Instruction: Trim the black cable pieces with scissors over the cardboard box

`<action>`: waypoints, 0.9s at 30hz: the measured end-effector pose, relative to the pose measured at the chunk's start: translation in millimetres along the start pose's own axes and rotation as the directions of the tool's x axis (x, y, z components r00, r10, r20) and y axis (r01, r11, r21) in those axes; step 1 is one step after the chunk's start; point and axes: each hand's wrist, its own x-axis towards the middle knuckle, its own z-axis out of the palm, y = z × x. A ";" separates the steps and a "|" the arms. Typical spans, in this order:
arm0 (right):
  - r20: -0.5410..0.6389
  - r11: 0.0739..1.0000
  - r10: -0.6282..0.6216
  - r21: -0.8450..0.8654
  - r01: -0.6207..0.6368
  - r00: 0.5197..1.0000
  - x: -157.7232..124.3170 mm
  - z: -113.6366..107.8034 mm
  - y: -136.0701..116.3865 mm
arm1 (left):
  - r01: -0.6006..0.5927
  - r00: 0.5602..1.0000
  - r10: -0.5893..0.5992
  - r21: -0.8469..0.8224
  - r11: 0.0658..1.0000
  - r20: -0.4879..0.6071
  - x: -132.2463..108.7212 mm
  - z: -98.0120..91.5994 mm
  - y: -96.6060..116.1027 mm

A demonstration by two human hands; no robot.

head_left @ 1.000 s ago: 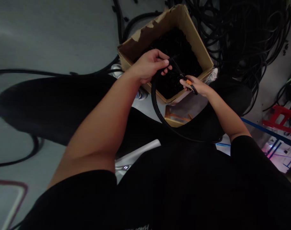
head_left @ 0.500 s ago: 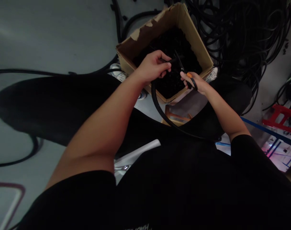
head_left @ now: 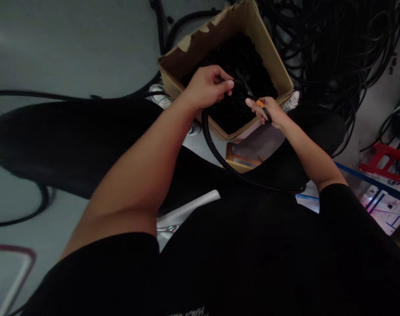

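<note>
Basically, the left hand [head_left: 205,87] is clamped around a thick black rubber cable [head_left: 209,142], pinched near its end, with the rest left drooping in a long loop past the box edge, probably so that the end is kept steady and in plain view. Small scissors with black loops and an orange grip [head_left: 264,109] are held in the right hand [head_left: 272,112], its fingers closed on the handles and the blades aimed back toward the pinched cable end, just apart from it. Whether the blades are open can't really be told. Both hands are kept just above a tan cardboard box [head_left: 262,52] with a torn flap, packed with black cable pieces [head_left: 242,57], seemingly so anything dropped lands inside. White sneakers [head_left: 292,102] are seen just beside the box, with a small wooden frame [head_left: 242,160] below it. Beyond that, a tangled heap of black cables [head_left: 328,48] lies on the grey floor [head_left: 71,48], near a red plastic stool [head_left: 382,164] and a blue tape line [head_left: 367,181].
</note>
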 end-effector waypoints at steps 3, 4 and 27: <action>0.012 1.000 -0.007 -0.015 0.008 1.000 -0.5 0.1 -2.1 | -0.003 1.000 0.003 0.023 1.000 0.030 -2.7 -2.1 3.5; 0.020 1.000 -0.013 -0.013 0.013 1.000 -1.3 -0.2 -4.4 | -0.004 0.998 0.002 0.034 0.999 0.056 -4.2 -2.7 5.1; 0.021 0.995 0.016 -0.095 -0.014 1.000 -3.3 -14.0 -6.2 | 0.046 0.990 -0.051 0.036 0.998 0.134 9.6 -18.3 -8.1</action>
